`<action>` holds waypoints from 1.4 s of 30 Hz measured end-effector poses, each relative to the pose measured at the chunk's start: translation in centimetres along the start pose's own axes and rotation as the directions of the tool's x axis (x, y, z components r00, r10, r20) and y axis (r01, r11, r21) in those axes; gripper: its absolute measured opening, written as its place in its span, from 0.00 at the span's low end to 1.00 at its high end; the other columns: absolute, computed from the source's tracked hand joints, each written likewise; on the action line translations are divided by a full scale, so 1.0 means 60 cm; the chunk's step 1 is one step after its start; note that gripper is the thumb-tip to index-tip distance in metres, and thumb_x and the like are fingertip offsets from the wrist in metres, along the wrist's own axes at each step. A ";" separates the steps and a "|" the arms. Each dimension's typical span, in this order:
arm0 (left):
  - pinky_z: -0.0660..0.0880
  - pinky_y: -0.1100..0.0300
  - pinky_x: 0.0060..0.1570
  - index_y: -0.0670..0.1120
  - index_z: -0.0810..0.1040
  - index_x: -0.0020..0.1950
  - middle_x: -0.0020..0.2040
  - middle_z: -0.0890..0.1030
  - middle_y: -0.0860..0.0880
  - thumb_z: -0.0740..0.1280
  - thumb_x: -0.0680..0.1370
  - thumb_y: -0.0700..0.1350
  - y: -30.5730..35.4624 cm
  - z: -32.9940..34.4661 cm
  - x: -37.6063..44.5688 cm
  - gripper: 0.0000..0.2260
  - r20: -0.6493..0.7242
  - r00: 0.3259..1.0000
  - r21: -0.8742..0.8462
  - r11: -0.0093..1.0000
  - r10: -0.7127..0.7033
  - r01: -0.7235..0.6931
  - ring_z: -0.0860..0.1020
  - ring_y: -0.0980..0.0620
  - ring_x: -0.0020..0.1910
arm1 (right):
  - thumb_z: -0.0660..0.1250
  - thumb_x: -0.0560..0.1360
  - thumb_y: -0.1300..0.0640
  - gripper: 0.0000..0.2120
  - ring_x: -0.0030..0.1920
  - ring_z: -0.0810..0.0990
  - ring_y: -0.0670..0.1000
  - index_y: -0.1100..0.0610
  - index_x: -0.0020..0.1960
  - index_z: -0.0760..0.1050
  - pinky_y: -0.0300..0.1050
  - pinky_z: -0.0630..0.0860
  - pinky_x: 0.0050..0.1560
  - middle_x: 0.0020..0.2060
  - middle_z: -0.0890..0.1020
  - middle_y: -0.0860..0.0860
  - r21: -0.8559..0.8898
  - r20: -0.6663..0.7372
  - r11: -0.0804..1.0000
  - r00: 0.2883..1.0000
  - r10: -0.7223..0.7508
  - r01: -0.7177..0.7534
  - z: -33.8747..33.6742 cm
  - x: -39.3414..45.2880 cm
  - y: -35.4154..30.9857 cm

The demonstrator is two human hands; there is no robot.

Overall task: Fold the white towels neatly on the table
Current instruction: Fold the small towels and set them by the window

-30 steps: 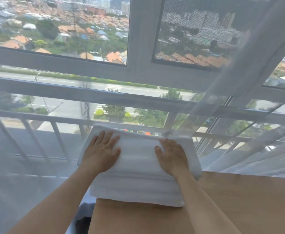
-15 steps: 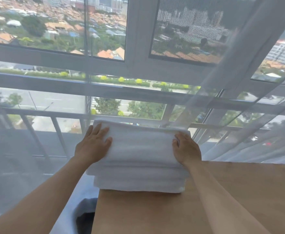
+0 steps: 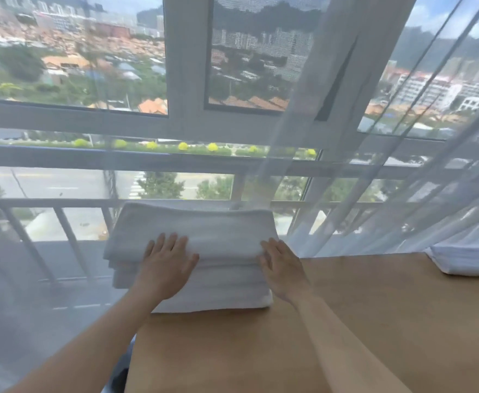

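A person's two bare arms reach forward over a light wooden table [image 3: 374,321] toward a stack of folded white towels [image 3: 198,231] that sits at the table's far left corner, its left part hanging past the table edge. The left hand [image 3: 166,266] lies flat on the near left side of the stack, palm down, its fingers [image 3: 173,245] straight and slightly spread, pressing on the top towel without gripping anything. The right hand [image 3: 282,269] rests against the near right end of the stack, also flat and relaxed, its fingers [image 3: 272,248] straight and touching the towel's edge where the stack meets the table; it holds nothing. The stack shows several neat layers along its front face. At the far right edge of the table lies a second pile of white cloth [image 3: 470,258], well apart from the hands. Behind the table hangs a sheer white curtain [image 3: 388,165], and through it a large window [image 3: 187,80] looks out past a railing [image 3: 62,205] over a road, trees and city buildings.
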State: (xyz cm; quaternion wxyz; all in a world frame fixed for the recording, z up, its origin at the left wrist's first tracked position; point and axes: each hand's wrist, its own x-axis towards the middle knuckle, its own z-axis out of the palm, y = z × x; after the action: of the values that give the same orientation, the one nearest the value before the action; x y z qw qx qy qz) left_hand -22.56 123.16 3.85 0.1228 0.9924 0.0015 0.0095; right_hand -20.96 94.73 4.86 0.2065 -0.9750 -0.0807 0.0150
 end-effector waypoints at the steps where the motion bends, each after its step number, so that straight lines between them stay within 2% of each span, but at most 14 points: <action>1: 0.44 0.49 0.78 0.51 0.53 0.82 0.82 0.53 0.49 0.48 0.82 0.64 0.027 0.003 -0.002 0.31 0.004 0.999 -0.009 0.999 0.032 -0.032 0.49 0.47 0.81 | 0.52 0.84 0.46 0.24 0.80 0.52 0.50 0.47 0.80 0.57 0.49 0.52 0.78 0.80 0.56 0.47 0.022 0.007 1.000 1.000 -0.007 0.007 -0.005 -0.014 0.014; 5: 0.45 0.50 0.78 0.54 0.54 0.81 0.83 0.50 0.53 0.51 0.82 0.64 0.145 0.017 -0.011 0.29 0.084 0.983 -0.041 0.986 0.165 -0.162 0.44 0.47 0.81 | 0.53 0.84 0.47 0.26 0.80 0.51 0.50 0.48 0.80 0.56 0.49 0.52 0.78 0.80 0.55 0.47 0.063 0.017 0.998 0.999 0.027 -0.028 -0.035 -0.075 0.096; 7: 0.49 0.50 0.77 0.55 0.56 0.81 0.82 0.49 0.54 0.54 0.82 0.63 0.213 0.033 -0.023 0.28 0.135 0.966 -0.079 0.975 0.219 -0.210 0.43 0.50 0.81 | 0.54 0.84 0.46 0.26 0.80 0.53 0.49 0.48 0.80 0.55 0.48 0.53 0.77 0.80 0.55 0.46 0.084 0.028 0.995 0.998 0.049 -0.052 -0.053 -0.109 0.149; 10: 0.56 0.53 0.76 0.55 0.59 0.80 0.82 0.51 0.55 0.56 0.83 0.61 0.323 0.070 -0.053 0.27 0.223 0.944 -0.113 0.968 0.244 -0.224 0.48 0.53 0.81 | 0.56 0.83 0.47 0.25 0.78 0.59 0.49 0.48 0.79 0.58 0.41 0.57 0.72 0.79 0.59 0.46 0.169 0.029 0.982 0.996 0.085 -0.089 -0.078 -0.167 0.241; 12: 0.53 0.54 0.76 0.53 0.57 0.81 0.82 0.50 0.55 0.55 0.84 0.60 0.395 0.100 -0.074 0.27 0.302 0.916 -0.094 0.964 0.265 -0.248 0.49 0.54 0.81 | 0.58 0.83 0.48 0.25 0.78 0.59 0.48 0.48 0.79 0.59 0.41 0.57 0.72 0.79 0.60 0.47 0.184 0.029 0.976 0.993 0.117 -0.120 -0.094 -0.205 0.309; 18: 0.54 0.53 0.77 0.51 0.57 0.81 0.83 0.50 0.53 0.51 0.85 0.59 0.582 0.191 -0.140 0.26 0.390 0.858 -0.049 0.938 0.335 -0.343 0.51 0.51 0.81 | 0.58 0.83 0.48 0.27 0.78 0.57 0.49 0.49 0.80 0.55 0.41 0.56 0.73 0.80 0.56 0.48 0.130 0.077 0.957 0.965 0.252 -0.261 -0.147 -0.330 0.498; 21: 0.53 0.54 0.77 0.50 0.58 0.81 0.83 0.51 0.52 0.51 0.85 0.59 0.662 0.232 -0.151 0.26 0.422 0.821 -0.055 0.915 0.384 -0.400 0.50 0.52 0.81 | 0.57 0.84 0.48 0.27 0.80 0.52 0.49 0.51 0.80 0.54 0.42 0.52 0.76 0.81 0.53 0.49 0.122 0.079 0.941 0.948 0.307 -0.315 -0.169 -0.368 0.578; 25: 0.52 0.56 0.77 0.50 0.59 0.81 0.82 0.52 0.52 0.51 0.84 0.60 0.761 0.272 -0.135 0.26 0.427 0.784 -0.076 0.882 0.450 -0.464 0.50 0.52 0.81 | 0.55 0.84 0.47 0.28 0.80 0.49 0.50 0.51 0.81 0.52 0.46 0.50 0.77 0.81 0.51 0.48 0.083 0.088 0.921 0.923 0.374 -0.381 -0.193 -0.384 0.660; 30: 0.54 0.55 0.76 0.51 0.60 0.80 0.82 0.53 0.53 0.50 0.84 0.61 0.879 0.326 -0.079 0.26 0.409 0.761 -0.121 0.857 0.504 -0.502 0.51 0.52 0.81 | 0.52 0.85 0.45 0.28 0.81 0.45 0.49 0.49 0.82 0.49 0.51 0.54 0.76 0.81 0.48 0.45 0.066 0.141 0.894 0.891 0.431 -0.443 -0.222 -0.382 0.747; 36: 0.53 0.55 0.77 0.51 0.61 0.80 0.82 0.54 0.52 0.50 0.84 0.61 0.990 0.409 0.003 0.27 0.460 0.728 -0.174 0.856 0.508 -0.488 0.52 0.51 0.81 | 0.52 0.85 0.46 0.28 0.81 0.46 0.50 0.50 0.82 0.50 0.51 0.51 0.77 0.81 0.50 0.46 0.058 0.169 0.857 0.851 0.497 -0.512 -0.252 -0.332 0.857; 42: 0.54 0.53 0.77 0.50 0.61 0.80 0.82 0.54 0.51 0.49 0.84 0.62 1.075 0.441 0.084 0.28 0.490 0.703 -0.168 0.847 0.516 -0.504 0.52 0.50 0.81 | 0.51 0.85 0.46 0.27 0.81 0.45 0.48 0.50 0.82 0.50 0.52 0.52 0.78 0.81 0.49 0.45 0.065 0.216 0.824 0.814 0.539 -0.563 -0.278 -0.281 0.955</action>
State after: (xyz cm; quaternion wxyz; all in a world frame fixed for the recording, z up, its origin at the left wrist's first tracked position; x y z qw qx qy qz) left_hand -16.95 54.19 -5.97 0.1215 0.9174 -0.3059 -0.2238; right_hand -27.90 33.62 -3.20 0.2458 -0.9355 0.1874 0.1711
